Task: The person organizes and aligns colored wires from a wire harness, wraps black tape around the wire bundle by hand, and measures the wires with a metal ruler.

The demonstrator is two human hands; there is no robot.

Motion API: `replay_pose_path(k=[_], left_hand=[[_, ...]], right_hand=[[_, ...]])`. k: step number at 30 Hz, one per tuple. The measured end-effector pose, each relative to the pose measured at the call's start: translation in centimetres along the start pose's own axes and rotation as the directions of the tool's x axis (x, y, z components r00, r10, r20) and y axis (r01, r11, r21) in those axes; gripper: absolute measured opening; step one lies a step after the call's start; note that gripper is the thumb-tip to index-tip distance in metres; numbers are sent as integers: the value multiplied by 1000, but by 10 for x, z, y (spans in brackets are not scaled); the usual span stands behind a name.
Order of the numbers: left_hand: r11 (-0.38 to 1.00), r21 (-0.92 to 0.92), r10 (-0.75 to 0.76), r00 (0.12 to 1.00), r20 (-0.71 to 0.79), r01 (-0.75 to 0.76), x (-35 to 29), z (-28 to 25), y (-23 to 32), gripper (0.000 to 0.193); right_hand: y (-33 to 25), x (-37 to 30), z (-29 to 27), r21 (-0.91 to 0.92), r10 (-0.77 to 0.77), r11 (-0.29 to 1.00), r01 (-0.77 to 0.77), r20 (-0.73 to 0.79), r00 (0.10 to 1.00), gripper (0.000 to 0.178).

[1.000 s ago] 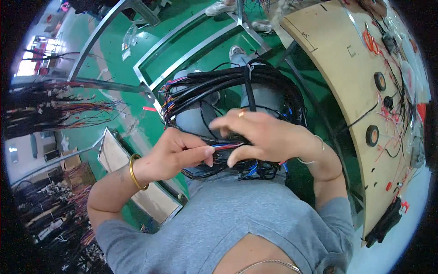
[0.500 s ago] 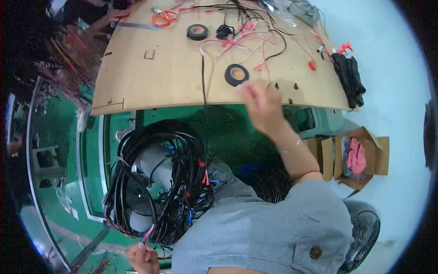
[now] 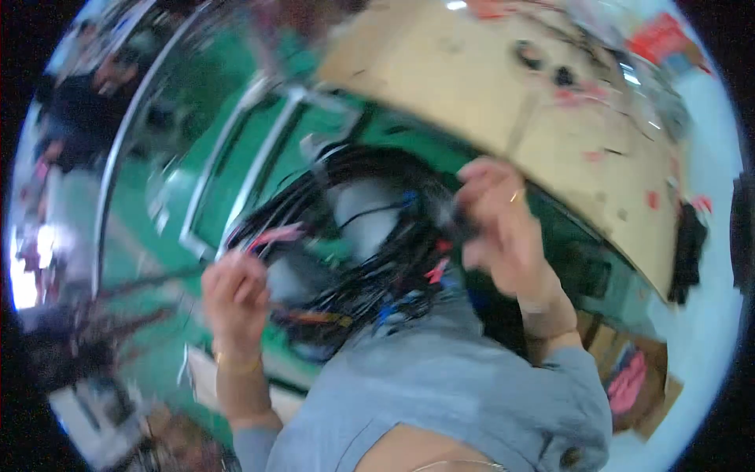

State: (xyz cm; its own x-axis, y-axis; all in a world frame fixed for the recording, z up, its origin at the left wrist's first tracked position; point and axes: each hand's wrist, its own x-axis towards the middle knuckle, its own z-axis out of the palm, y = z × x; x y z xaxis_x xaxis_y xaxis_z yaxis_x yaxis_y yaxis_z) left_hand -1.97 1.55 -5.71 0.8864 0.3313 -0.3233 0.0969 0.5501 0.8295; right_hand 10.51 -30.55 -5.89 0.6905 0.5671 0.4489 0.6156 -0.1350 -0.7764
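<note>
Blurred view, black wire bundle (image 3: 370,259) at centre, left hand (image 3: 236,295) at 8 o'clock closed around wire ends, right hand (image 3: 499,228) at 2 o'clock gripping the bundle's right side, tan desk (image 3: 550,118) at 1 o'clock, green floor (image 3: 228,134) behind
</note>
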Motion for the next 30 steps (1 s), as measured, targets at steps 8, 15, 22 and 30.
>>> replay_pose_path(k=[8, 15, 22, 30], left_hand=[[1000, 19, 14, 999, -35, -13, -37, 8, 3, 29], [998, -60, 27, 999, -32, -28, -60, 7, -17, 28], [999, 46, 6, 999, -49, -3, -59, 5, -21, 28], [990, 73, 123, 991, -59, -119, -48, 5, -13, 28]], right_hand=[[1, -3, 174, 682, 136, 175, -710, 698, 703, 39], [-9, 7, 190, 851, 243, 128, -509, 470, 848, 42], [-5, 6, 185, 884, 131, 139, -447, 431, 893, 51], [-15, 15, 157, 750, 45, 90, -655, 654, 755, 66]])
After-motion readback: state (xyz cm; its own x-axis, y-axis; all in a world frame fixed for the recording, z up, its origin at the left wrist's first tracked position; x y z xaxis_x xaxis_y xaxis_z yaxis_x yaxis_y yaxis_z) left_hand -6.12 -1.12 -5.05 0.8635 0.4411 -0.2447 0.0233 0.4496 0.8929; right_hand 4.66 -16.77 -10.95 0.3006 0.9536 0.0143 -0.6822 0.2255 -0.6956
